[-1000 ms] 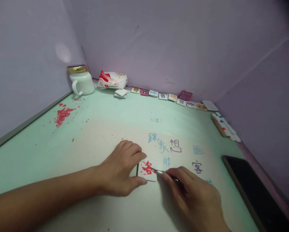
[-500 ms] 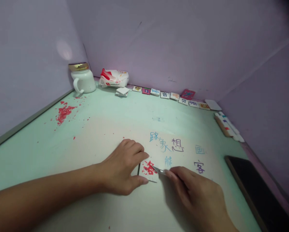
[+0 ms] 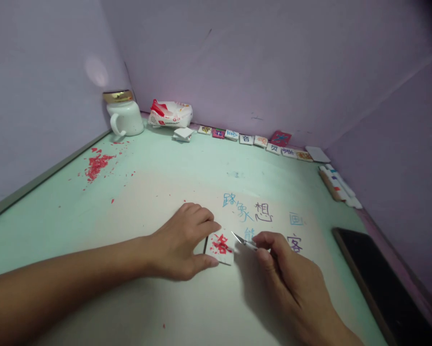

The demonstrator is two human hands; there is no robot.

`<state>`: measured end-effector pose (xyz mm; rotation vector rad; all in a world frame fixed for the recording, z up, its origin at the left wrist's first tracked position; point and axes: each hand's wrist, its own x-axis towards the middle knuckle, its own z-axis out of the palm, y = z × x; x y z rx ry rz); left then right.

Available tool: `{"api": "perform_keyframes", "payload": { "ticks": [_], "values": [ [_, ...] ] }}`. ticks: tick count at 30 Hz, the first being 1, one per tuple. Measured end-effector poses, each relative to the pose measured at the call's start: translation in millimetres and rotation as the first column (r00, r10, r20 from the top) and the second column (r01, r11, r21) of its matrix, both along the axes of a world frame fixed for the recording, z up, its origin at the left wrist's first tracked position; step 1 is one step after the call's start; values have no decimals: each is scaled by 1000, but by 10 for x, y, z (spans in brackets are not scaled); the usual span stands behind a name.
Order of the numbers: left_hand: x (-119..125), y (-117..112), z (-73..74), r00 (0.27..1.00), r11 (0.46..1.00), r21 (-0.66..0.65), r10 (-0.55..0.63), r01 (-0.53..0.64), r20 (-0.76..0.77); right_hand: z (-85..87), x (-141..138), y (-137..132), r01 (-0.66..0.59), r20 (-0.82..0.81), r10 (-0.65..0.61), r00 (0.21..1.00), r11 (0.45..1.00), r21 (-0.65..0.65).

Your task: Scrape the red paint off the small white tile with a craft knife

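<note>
A small white square tile (image 3: 225,257) with red marks and loose red bits on its face lies on the pale green table (image 3: 180,168). My left hand (image 3: 187,242) grips it from the left, thumb at the near edge and fingers at the far one. In my right hand (image 3: 291,283) is a craft knife (image 3: 245,242), pinched like a pen. Its pointed blade sits just right of the tile, apart from the red marks. Blue and purple characters (image 3: 263,212) are written on the tabletop beyond the knife.
Red shavings (image 3: 97,164) lie at the left, near a white mug (image 3: 125,117) with a gold lid. A tissue pack (image 3: 171,114) and a row of lettered tiles (image 3: 246,140) line the back wall. Markers (image 3: 340,186) and a dark phone (image 3: 378,283) are on the right.
The knife's blade has come off the red marks and moved right, clear of the tile. My left hand keeps its hold. The whole view has shifted slightly.
</note>
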<state>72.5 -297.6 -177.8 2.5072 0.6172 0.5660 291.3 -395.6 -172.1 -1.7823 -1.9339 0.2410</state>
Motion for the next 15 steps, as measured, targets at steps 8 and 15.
{"api": "perform_keyframes", "payload": {
  "ticks": [8, 15],
  "values": [
    [-34, 18, 52, 998, 998, -10, -59, 59, 32, -42, -23, -10, -29, 103, 26, 994, 999, 20],
    [75, -156, 74, 982, 989, 83, 130, -120, -140, -54, -25, 2, -60, 100, 53, 994, 995, 73]
  ]
}}
